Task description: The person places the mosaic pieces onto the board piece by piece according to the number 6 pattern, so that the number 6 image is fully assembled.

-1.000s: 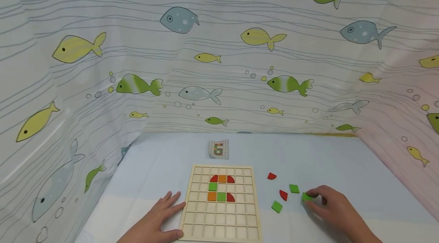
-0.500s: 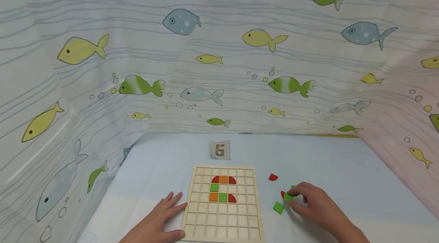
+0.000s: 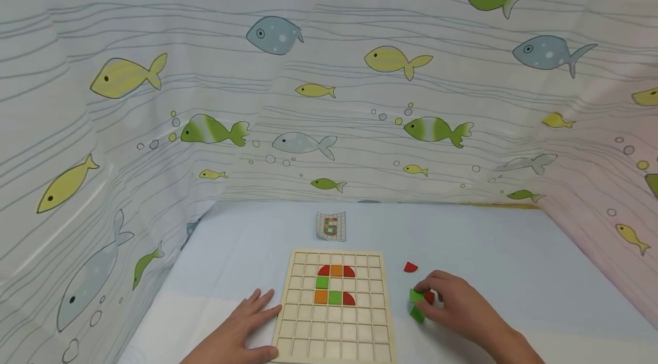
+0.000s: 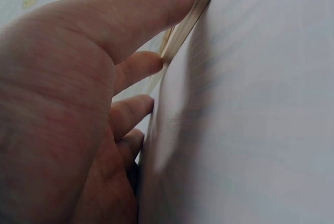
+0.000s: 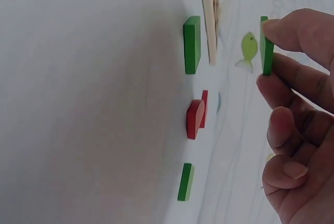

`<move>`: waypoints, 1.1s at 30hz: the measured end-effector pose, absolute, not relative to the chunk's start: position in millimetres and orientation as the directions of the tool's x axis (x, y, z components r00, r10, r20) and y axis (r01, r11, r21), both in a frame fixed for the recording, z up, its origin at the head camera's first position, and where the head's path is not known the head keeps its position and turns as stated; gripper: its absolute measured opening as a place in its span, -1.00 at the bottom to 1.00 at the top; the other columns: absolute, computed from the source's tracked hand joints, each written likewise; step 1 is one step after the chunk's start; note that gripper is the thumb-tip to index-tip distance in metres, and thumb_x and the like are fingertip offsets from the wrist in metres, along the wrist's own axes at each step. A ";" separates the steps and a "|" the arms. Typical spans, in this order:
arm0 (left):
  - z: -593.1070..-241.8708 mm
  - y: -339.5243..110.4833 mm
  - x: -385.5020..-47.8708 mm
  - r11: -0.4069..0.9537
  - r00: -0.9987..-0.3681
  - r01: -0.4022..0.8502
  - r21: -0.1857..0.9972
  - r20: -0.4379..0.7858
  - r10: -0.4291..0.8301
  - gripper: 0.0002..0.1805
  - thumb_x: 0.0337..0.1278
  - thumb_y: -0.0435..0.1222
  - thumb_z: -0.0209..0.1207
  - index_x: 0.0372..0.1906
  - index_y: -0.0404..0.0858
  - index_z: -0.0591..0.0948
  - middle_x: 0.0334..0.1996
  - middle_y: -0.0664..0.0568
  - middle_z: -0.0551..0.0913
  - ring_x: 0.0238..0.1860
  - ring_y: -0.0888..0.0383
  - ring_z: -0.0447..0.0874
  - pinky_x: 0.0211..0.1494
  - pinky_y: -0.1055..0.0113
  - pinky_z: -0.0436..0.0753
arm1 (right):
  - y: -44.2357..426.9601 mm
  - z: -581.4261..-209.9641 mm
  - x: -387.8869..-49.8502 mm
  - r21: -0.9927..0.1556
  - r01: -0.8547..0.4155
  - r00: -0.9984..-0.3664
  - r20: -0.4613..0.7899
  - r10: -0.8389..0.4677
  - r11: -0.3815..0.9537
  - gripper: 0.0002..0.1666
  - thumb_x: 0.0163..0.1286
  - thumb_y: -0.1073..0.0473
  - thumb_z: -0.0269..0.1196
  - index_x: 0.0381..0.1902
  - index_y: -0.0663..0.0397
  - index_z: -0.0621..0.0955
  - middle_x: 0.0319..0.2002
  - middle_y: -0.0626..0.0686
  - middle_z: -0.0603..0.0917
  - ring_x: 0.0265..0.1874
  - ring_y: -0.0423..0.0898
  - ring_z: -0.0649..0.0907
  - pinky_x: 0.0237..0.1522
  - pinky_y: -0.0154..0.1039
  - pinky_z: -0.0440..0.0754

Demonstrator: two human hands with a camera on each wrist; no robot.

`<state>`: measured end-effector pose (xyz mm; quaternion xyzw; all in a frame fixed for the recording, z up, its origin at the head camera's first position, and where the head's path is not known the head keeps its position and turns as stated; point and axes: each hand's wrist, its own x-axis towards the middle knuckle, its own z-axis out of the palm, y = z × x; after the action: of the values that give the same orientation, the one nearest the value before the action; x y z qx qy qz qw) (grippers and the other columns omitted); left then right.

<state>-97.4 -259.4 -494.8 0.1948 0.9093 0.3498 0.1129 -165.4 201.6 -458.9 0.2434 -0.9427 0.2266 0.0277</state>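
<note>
My right hand (image 3: pixel 454 302) pinches a green square tile (image 3: pixel 416 295) between thumb and fingers. The right wrist view shows this held green tile (image 5: pixel 266 51) raised off the table, with one green tile (image 5: pixel 191 45), two red pieces (image 5: pixel 194 119) and a farther green tile (image 5: pixel 185 182) lying beneath. In the head view, a red quarter-round piece (image 3: pixel 429 298) is partly covered by the hand. Spread and fairly straight, my left hand (image 3: pixel 239 327) touches the left edge of the wooden grid board (image 3: pixel 308 330) with thumb and fingertip. Red, orange and green pieces fill several of its squares.
Behind the board lies a small paper card (image 3: pixel 331 227) printed with a grid pattern in colour. Another red quarter-round (image 3: pixel 410 267) lies right of the board. A fish-print curtain (image 3: pixel 349 124) rises behind and beside the pale blue table cover (image 3: pixel 462 244).
My right hand has picked up the green tile from the far right and carried it left, over the other loose pieces. The left hand stays at the board's edge.
</note>
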 end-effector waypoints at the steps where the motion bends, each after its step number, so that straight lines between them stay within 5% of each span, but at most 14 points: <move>1: -494.9 -259.5 -97.2 0.679 -0.898 0.270 0.683 -0.075 0.433 -0.22 0.19 0.14 0.25 0.43 -0.14 0.41 0.52 -0.18 0.12 0.48 -0.42 -0.18 0.23 -0.53 0.03 | 199.6 -458.8 -165.7 -0.407 -0.476 -0.878 0.163 -0.451 0.779 -0.81 0.19 0.04 0.45 -0.22 -0.33 0.71 -0.32 -0.42 0.53 -0.40 -0.32 0.53 -0.34 -0.38 0.53; 33: -494.4 -258.0 -95.5 0.698 -0.907 0.264 0.666 -0.074 0.414 -0.19 0.15 0.20 0.24 0.43 -0.12 0.42 0.52 -0.12 0.14 0.50 -0.36 -0.15 0.26 -0.49 0.05 | 128.8 -464.8 -164.4 -0.398 -0.643 -0.745 0.129 -0.654 0.654 -0.78 0.25 -0.04 0.42 -0.15 -0.21 0.75 -0.22 -0.36 0.57 -0.18 -0.32 0.57 -0.10 -0.31 0.61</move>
<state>-95.5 -258.0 -494.4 0.1851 0.9148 0.3419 0.1096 -164.4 128.8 -464.8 0.3565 -0.9094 0.2139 -0.0130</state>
